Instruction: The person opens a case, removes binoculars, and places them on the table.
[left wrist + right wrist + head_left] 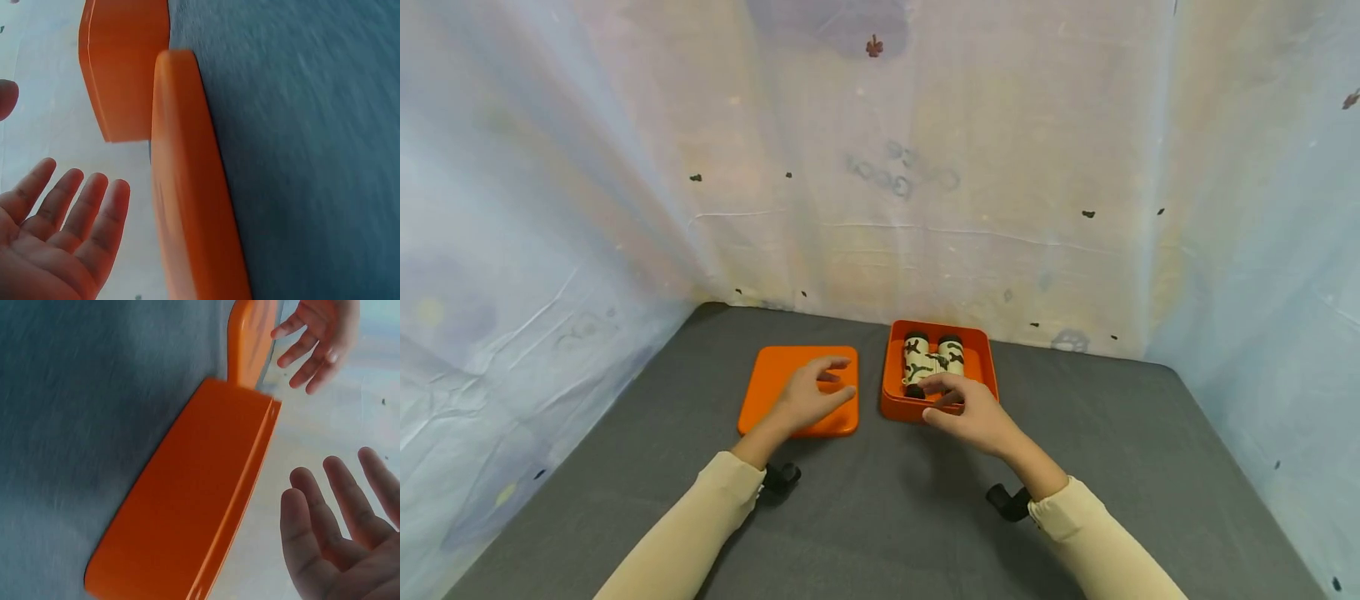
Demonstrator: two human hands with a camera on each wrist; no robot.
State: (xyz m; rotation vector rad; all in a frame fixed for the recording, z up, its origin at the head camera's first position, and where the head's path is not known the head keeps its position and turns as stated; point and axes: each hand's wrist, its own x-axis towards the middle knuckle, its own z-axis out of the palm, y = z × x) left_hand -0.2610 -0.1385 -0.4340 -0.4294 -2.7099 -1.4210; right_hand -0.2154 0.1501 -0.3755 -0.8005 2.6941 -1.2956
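A pair of camouflage binoculars lies inside an orange open box near the back of the table. To its left, an orange lid rests flat on the cloth. My left hand hovers over the lid, its fingers spread and holding nothing. Over the front edge of the box is my right hand, fingers loosely bent, with nothing in its grasp; it partly hides the binoculars. In the right wrist view the box's side stands apart from the fingers.
Dark grey cloth covers the table. A pale patterned curtain hangs behind the table and along both sides. A black wrist mount sits under the left cuff, another black mount under the right.
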